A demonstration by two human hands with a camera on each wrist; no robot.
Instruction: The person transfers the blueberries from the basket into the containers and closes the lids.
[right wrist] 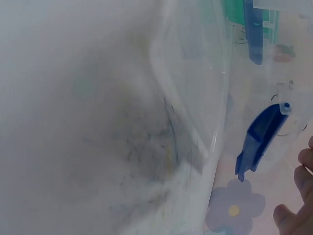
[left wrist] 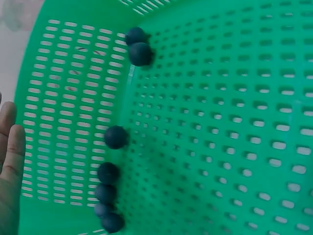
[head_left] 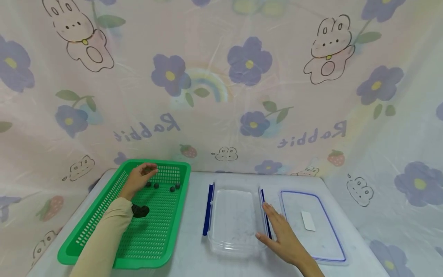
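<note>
In the head view, the left hand (head_left: 137, 179) and sleeve (head_left: 105, 232) cover part of the green basket (head_left: 180, 207); one dark ball (head_left: 148, 184) is partly behind that hand. The right hand (head_left: 282, 238) hides the lower left corner of the lid (head_left: 325, 238). The sleeve runs out through the bottom edge. The left wrist view's left edge crops the left hand; in the right wrist view, the clear box (head_left: 232, 246) is blurred and the right edge cuts the right hand.
</note>
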